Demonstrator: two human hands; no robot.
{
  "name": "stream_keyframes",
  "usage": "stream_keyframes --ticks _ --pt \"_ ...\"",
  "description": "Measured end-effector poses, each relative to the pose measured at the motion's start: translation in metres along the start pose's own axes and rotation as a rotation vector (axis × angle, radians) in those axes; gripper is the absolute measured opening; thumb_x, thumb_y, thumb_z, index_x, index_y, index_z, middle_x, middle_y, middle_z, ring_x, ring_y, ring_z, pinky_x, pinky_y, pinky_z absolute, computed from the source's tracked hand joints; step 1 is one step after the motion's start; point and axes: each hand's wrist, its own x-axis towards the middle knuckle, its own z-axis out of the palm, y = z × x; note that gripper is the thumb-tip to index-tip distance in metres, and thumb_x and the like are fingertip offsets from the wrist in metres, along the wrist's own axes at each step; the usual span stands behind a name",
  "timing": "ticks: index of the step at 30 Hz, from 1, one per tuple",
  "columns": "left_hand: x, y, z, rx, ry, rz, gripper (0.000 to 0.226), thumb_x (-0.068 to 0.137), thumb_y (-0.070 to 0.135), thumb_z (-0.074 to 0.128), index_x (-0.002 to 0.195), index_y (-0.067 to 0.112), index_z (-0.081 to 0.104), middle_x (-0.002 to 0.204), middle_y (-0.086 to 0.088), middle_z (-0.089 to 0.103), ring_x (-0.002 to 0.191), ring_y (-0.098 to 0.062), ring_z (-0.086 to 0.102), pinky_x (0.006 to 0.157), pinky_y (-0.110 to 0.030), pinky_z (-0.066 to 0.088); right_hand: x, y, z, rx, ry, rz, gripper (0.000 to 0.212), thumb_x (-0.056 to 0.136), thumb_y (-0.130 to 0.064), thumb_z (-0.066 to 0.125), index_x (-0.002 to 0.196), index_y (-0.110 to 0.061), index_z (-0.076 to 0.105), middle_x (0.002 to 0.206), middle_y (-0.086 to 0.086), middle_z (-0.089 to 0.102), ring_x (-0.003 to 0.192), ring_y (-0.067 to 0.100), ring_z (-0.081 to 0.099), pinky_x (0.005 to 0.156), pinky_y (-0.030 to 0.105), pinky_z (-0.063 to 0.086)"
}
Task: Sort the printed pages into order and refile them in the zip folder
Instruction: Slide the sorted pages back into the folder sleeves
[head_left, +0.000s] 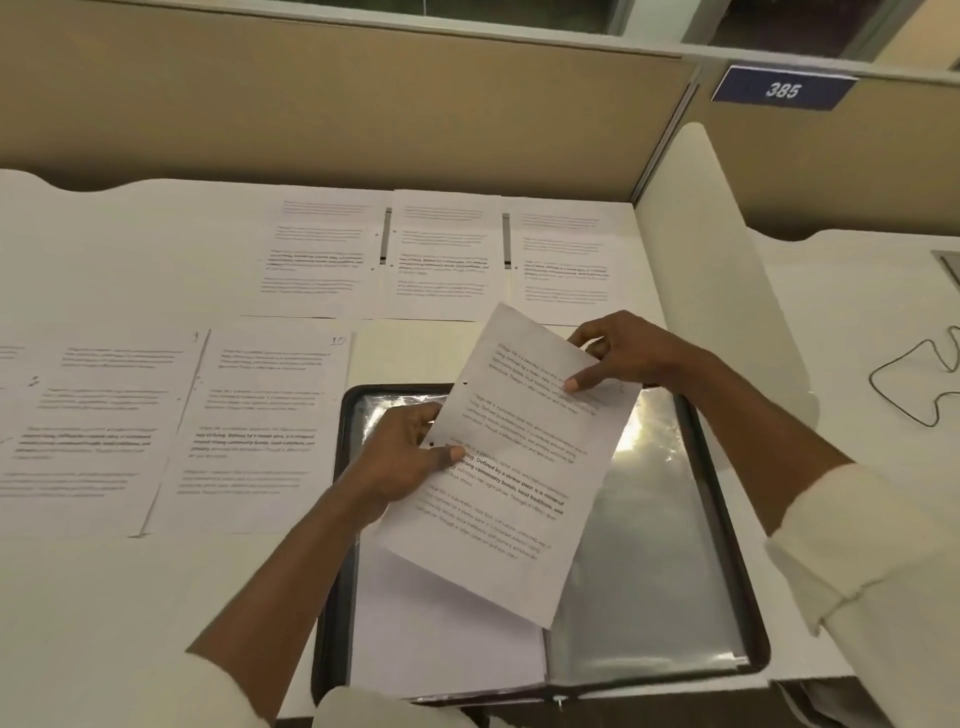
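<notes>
A black zip folder (727, 488) lies open on the white desk in front of me, with clear plastic sleeves on its right half and white sheets (441, 634) on its left half. Above it I hold one printed page (519, 467), tilted clockwise. My left hand (405, 462) pinches the page's left edge, thumb on top. My right hand (618, 353) pinches its upper right corner. Three printed pages (444, 254) lie in a row at the back of the desk. Further pages (260, 431), one marked 10, lie side by side at the left.
A beige partition wall runs along the back, with a blue sign (783, 89) reading 385. A white curved divider (717, 291) bounds the desk on the right. Beyond it a thin black cable (919, 384) lies on the neighbouring desk.
</notes>
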Motion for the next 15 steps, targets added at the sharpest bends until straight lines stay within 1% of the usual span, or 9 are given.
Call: stream_keyframes --ticks 2,5,7,9,11,13,15 --pt "0.008 0.000 0.003 0.000 -0.002 -0.008 0.037 0.089 0.005 0.082 0.121 0.021 0.074 0.105 0.005 0.081 0.092 -0.021 0.080 0.078 -0.042 0.066 0.013 0.002 -0.003 -0.037 -0.074 -0.003 0.039 0.070 -0.031 0.098 0.104 -0.022 0.080 0.098 -0.005 0.081 0.089 0.017 0.078 0.089 0.038 0.062" --pt "0.018 0.001 0.008 0.000 0.012 -0.012 0.037 0.090 0.002 0.080 0.123 0.019 0.074 0.101 0.007 0.081 0.089 -0.018 0.080 0.072 -0.035 0.066 0.030 0.002 -0.006 -0.112 -0.150 -0.013 0.032 0.073 -0.031 0.096 0.102 -0.025 0.084 0.099 -0.009 0.081 0.091 0.012 0.077 0.090 0.033 0.061" --pt "0.024 -0.002 0.011 0.012 0.059 -0.038 0.033 0.090 0.007 0.082 0.120 0.019 0.075 0.099 0.005 0.082 0.086 -0.019 0.080 0.074 -0.039 0.066 0.041 -0.001 -0.011 -0.146 -0.166 -0.018 0.030 0.075 -0.029 0.095 0.102 -0.022 0.085 0.095 -0.008 0.081 0.086 0.012 0.078 0.083 0.030 0.063" --pt "0.032 -0.010 0.015 0.033 0.143 -0.081 0.022 0.089 0.015 0.085 0.108 0.016 0.075 0.095 0.003 0.082 0.084 -0.020 0.080 0.079 -0.046 0.066 0.050 -0.004 -0.019 -0.164 -0.149 -0.033 0.029 0.075 -0.027 0.095 0.101 -0.020 0.085 0.092 -0.006 0.082 0.082 0.012 0.078 0.072 0.024 0.063" --pt "0.037 -0.019 0.022 0.042 0.231 -0.138 0.016 0.089 0.022 0.085 0.098 0.014 0.074 0.090 0.004 0.082 0.081 -0.019 0.080 0.082 -0.049 0.065 0.059 -0.004 -0.029 -0.175 -0.123 -0.038 0.027 0.076 -0.026 0.095 0.099 -0.019 0.084 0.090 -0.005 0.081 0.079 0.011 0.078 0.065 0.018 0.060" --pt "0.041 -0.027 0.031 0.115 0.307 -0.171 0.016 0.090 0.029 0.084 0.092 0.017 0.073 0.087 0.007 0.081 0.080 -0.016 0.078 0.084 -0.049 0.064 0.067 -0.003 -0.040 -0.201 -0.121 -0.046 0.024 0.077 -0.025 0.094 0.098 -0.020 0.084 0.091 -0.005 0.081 0.078 0.010 0.078 0.063 0.017 0.058" --pt "0.041 -0.032 0.044 0.276 0.374 -0.154 0.019 0.092 0.036 0.080 0.092 0.020 0.070 0.089 0.009 0.078 0.080 -0.014 0.075 0.080 -0.044 0.064 0.077 -0.002 -0.050 -0.240 -0.129 -0.059 0.024 0.078 -0.026 0.093 0.099 -0.020 0.084 0.093 -0.004 0.081 0.079 0.012 0.078 0.065 0.019 0.059"
